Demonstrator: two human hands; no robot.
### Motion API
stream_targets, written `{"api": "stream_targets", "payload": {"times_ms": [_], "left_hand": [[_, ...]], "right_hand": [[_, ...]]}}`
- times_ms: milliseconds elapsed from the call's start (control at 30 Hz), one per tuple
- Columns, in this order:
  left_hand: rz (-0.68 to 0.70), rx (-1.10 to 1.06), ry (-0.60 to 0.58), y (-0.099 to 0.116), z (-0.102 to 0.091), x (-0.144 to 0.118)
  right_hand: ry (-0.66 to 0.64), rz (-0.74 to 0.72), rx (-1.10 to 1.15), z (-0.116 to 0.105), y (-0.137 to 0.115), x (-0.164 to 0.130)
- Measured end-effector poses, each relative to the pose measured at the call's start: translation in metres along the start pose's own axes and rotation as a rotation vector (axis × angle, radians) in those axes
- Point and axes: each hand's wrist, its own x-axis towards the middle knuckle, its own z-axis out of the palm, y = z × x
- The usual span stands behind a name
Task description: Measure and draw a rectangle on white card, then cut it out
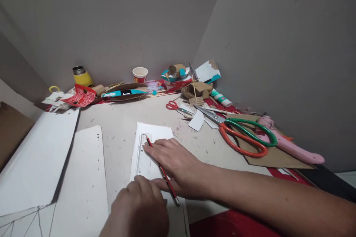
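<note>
Ruler, centre of frame: lies on white paper, touches fingertips of the right hand, with red-and-black pencil gripped there against the thumb. Left hand at lower centre, fingers curled in, contents impossible to tell. Green-and-orange scissors at right; paper cup above centre; yellow bottle at upper left.

Table: white top, red at near edge
Far edge: yellow bottle, paper cup
Toward far right corner: small red scissors
Right edge: brown cardboard
Near edge: white card
Left side: white panel
</note>
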Motion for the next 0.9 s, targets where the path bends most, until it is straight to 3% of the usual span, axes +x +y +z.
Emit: {"api": "stream_targets", "payload": {"times_ms": [133,200,300,433,567,733,900], "left_hand": [[0.015,-0.044,-0.48,-0.01,-0.008,0.021],[0.018,-0.014,-0.569,-0.011,-0.008,0.025],[0.025,-0.004,-0.504,-0.012,-0.001,0.022],[0.02,-0.019,-0.415,-0.016,0.007,0.015],[0.061,-0.024,-0.44,-0.02,-0.002,0.02],[0.041,-0.151,-0.482,-0.022,-0.017,0.031],[0.049,-0.129,-0.484,-0.024,-0.014,0.035]], "right_hand": [[0.062,-0.025,0.077,-0.001,0.007,-0.001],[0.128,-0.025,0.156,-0.001,0.012,-0.002],[0.351,0.091,0.399,-0.005,0.018,0.0],[0.585,0.389,0.803,-0.014,0.027,0.006],[0.644,0.521,0.985,-0.016,0.036,0.013],[0.61,0.523,1.107,-0.013,0.041,0.018],[0.566,0.523,1.15,-0.016,0.039,0.019]]}}
